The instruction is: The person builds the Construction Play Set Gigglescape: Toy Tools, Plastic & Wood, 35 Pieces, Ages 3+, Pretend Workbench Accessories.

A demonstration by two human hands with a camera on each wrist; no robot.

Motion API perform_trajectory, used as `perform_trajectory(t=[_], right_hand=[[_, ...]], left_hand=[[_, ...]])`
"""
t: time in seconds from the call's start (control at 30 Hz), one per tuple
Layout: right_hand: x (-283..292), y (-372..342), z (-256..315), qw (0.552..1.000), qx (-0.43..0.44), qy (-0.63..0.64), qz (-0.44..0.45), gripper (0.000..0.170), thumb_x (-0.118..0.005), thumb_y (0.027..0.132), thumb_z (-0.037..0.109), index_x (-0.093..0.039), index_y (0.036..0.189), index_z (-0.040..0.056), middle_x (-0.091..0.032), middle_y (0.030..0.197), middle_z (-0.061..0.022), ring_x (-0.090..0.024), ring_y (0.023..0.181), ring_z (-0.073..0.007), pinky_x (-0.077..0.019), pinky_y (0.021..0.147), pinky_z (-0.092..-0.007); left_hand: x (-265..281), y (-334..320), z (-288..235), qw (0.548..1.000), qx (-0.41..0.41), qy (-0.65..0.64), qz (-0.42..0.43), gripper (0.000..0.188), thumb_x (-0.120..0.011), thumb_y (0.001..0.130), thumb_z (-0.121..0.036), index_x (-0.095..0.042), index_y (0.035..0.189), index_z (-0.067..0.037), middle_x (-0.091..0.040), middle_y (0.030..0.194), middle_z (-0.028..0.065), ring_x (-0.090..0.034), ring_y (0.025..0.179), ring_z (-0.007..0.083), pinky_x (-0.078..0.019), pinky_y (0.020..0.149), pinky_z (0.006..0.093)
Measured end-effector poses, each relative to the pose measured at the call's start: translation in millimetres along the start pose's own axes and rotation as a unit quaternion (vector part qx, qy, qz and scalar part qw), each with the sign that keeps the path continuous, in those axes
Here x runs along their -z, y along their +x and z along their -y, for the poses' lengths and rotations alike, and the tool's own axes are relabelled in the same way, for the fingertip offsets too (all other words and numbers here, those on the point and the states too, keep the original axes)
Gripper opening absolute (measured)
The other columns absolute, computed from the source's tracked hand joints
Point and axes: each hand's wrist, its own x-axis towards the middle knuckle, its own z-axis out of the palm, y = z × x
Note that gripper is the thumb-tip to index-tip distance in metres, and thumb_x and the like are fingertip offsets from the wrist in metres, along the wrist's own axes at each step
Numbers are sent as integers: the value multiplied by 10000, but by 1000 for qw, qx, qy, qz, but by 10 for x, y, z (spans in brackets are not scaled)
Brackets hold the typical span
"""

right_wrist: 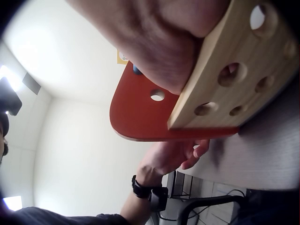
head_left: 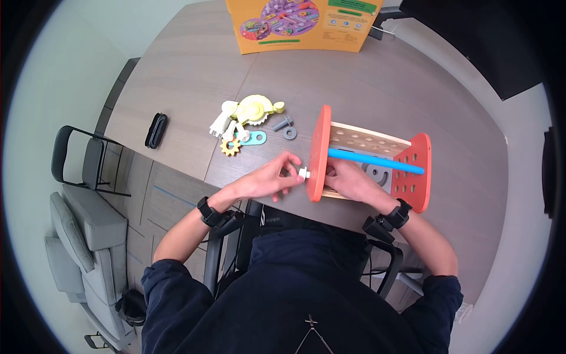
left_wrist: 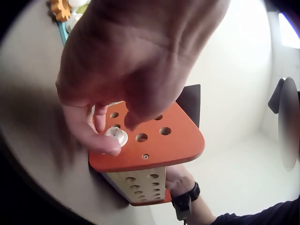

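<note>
A toy toolbox with orange-red end panels (head_left: pixel 420 171), drilled wooden sides (right_wrist: pixel 220 89) and a blue rod (head_left: pixel 377 160) across its top stands near the table's front edge. At the left end panel my left hand (head_left: pixel 274 177) pinches a small white plastic fastener (left_wrist: pixel 117 136) with a round flange, which sits against the panel's outer face among the holes. My right hand (head_left: pixel 354 182) reaches inside the box, behind that same panel, below the blue rod. Its fingertips are hidden there, and I cannot tell what they hold.
Left of the box lie yellow toy parts (head_left: pixel 254 110), white pieces (head_left: pixel 221 123), an orange gear (head_left: pixel 230 147), a teal strip (head_left: pixel 257 138), a grey bolt (head_left: pixel 282 123) and a grey ring (head_left: pixel 289 133). A black case (head_left: pixel 156 130) rests farther left. A yellow carton (head_left: pixel 348 35) stands behind.
</note>
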Motion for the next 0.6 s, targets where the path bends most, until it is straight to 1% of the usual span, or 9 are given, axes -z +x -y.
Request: perform_trajectory(t=[0.03,0.13,0.23,0.33,0.43,0.53,0.6], right_hand=[[1,-3,6,1000,-1,-6,0,332,-720,1034,215,-713,1219,-61,-784,1090,-175,-768,1025,-270,-606,920,-400],[10,-14,43,1000,-4,-19,-2,327,-723,1031,208,-713,1217,-60,-784,1091,-174,-768,1025,-268,-606,920,-398],[20,-24,66,1000,-2,-22,-6,330,-725,1031,215,-714,1217,-58,-784,1090,-174,-767,1028,-270,-605,919,-399],[20,-37,90,1000,4,-19,-7,337,-723,1034,227,-715,1218,-55,-784,1091,-175,-767,1031,-274,-603,921,-400],[26,-42,101,1000,0,-20,-5,341,-724,1034,232,-716,1220,-54,-784,1090,-176,-766,1034,-276,-602,922,-401],[27,-42,116,999,-5,-33,-3,340,-727,1032,230,-715,1220,-53,-783,1089,-176,-766,1034,-278,-602,923,-402],[31,-27,74,1000,-5,-27,5,341,-729,1032,231,-715,1221,-52,-783,1091,-177,-765,1034,-279,-602,923,-402]], left_hand=[[21,35,-22,999,32,-4,13,328,-640,1100,-231,-518,1350,-58,-598,1026,13,-637,804,86,-571,564,265],[66,139,65,996,79,15,40,341,-655,1093,-232,-516,1348,-54,-595,1028,8,-641,821,88,-578,573,268],[20,81,112,998,-40,19,40,371,-633,1113,-294,-517,1360,-42,-599,1034,9,-643,829,89,-582,589,269],[-66,-54,16,997,-65,-13,-26,377,-611,1125,-317,-519,1362,-38,-608,1042,13,-646,831,91,-581,605,266],[13,25,7,1000,17,-13,2,355,-611,1122,-296,-515,1372,-63,-609,1057,14,-647,838,93,-582,621,268],[84,158,123,995,80,0,52,383,-629,1112,-296,-491,1395,-78,-605,1077,11,-646,850,90,-586,631,273],[77,172,160,996,54,17,62,362,-608,1122,-325,-519,1359,-66,-608,1074,12,-644,841,91,-583,629,276]])
